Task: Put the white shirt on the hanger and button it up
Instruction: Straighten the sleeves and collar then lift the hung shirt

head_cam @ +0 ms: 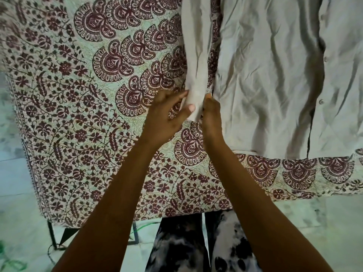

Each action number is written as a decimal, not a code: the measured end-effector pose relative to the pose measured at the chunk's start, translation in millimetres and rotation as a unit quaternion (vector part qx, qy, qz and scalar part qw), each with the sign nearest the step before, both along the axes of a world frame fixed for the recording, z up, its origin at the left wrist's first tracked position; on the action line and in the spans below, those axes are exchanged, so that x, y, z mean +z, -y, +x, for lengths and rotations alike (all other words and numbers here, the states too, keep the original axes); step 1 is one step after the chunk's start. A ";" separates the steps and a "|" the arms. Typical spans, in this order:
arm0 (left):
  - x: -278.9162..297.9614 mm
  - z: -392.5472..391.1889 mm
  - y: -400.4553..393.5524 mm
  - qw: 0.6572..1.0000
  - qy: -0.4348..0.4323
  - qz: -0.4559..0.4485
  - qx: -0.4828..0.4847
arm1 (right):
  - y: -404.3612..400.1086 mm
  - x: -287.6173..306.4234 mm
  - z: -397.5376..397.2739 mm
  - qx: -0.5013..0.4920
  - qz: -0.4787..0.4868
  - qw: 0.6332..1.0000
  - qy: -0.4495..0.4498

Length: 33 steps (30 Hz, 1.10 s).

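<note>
The white shirt (275, 79) lies flat on a patterned cloth, its front closed with small buttons (321, 101) running down the right side. Its left sleeve (196, 55) stretches toward me. My left hand (169, 116) pinches the sleeve's cuff end between thumb and fingers. My right hand (211, 116) grips the same cuff from the right side, fingers curled under the fabric. No hanger is visible.
A cream and maroon printed cloth (88, 114) covers the table; its front edge runs near my legs. A pale tiled floor (314, 232) lies below, with a dark table leg (52, 234) at the lower left.
</note>
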<state>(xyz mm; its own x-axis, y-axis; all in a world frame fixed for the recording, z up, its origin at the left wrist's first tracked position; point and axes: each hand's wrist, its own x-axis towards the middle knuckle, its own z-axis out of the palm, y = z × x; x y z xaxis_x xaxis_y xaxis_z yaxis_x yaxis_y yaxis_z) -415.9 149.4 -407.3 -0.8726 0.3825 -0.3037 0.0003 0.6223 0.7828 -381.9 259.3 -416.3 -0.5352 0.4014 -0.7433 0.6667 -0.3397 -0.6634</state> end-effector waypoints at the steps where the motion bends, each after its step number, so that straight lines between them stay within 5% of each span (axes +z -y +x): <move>1: -1.9 0.0 -0.5 1.000 0.017 0.016 -0.004 | -0.8 2.0 -1.1 -0.021 -0.037 0.999 -0.027; 3: -3.5 -0.4 -1.0 0.996 0.064 0.056 0.012 | -5.2 1.8 1.3 -0.025 -0.115 0.992 -0.055; 7: -5.8 -3.5 0.9 0.975 0.142 0.070 0.156 | -5.6 1.5 4.5 -0.016 -0.092 0.994 -0.061; 12: -7.1 -14.1 10.8 0.858 0.377 0.188 0.293 | -5.8 5.7 -2.6 0.006 -0.158 0.984 -0.078; 18: -8.0 -17.6 19.6 0.881 0.223 0.131 0.397 | 23.0 2.5 -14.8 -0.003 0.070 0.993 -0.096; 21: -12.4 -16.4 22.0 0.910 0.199 0.023 0.362 | 39.7 10.5 -20.0 0.000 -0.031 0.997 -0.072; 23: -11.2 -19.1 25.2 0.921 0.182 0.017 0.345 | 41.3 7.1 -21.6 -0.014 -0.139 0.990 -0.032; 26: -9.8 -25.8 36.4 0.921 0.152 0.041 0.357 | 39.3 -2.0 -25.3 -0.040 -0.162 0.986 -0.026; 29: -16.5 -26.9 53.1 0.918 0.117 0.011 0.378 | 40.6 -9.3 -32.3 -0.065 -0.047 0.996 -0.033; 33: -24.6 -21.8 58.2 0.917 0.082 -0.073 0.384 | 42.0 -21.5 -32.9 0.074 0.183 0.980 -0.022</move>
